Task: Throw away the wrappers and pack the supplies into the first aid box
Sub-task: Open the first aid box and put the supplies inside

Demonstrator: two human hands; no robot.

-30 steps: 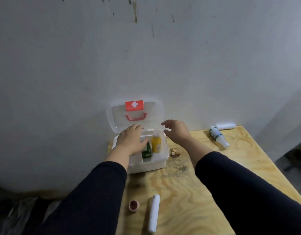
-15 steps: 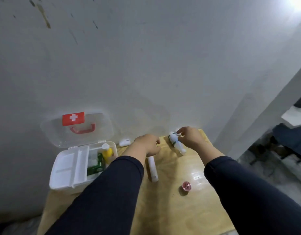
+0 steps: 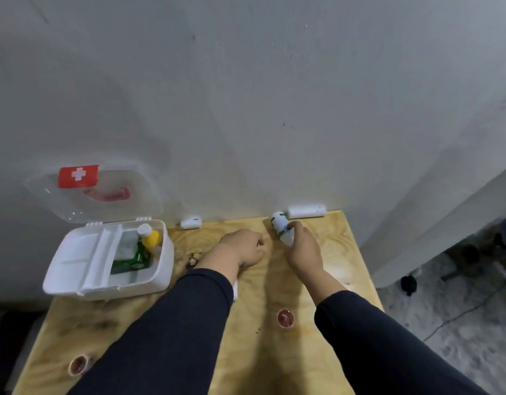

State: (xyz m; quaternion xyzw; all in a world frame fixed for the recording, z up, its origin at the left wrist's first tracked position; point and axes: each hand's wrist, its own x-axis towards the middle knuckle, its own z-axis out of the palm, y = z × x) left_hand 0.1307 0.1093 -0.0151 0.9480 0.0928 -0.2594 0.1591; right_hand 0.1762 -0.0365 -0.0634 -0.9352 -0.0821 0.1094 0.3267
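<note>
Under the right hand [image 3: 303, 252], fingers curl onto a small white bottle [image 3: 280, 227] lying by the wall; grip unclear. Light, smooth, likely to roll: hold mid-body. Left hand [image 3: 240, 249] loosely curled, apparently empty.

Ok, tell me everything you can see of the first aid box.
The first aid box looks like white plastic and sits at the far left of the wooden table, against the wall. Its clear lid stands open, leaning back, with a red cross label and a red handle. A white divided tray covers the left half. The right compartment holds a yellow bottle with a white cap and a green packet. Neither hand touches it.
</note>
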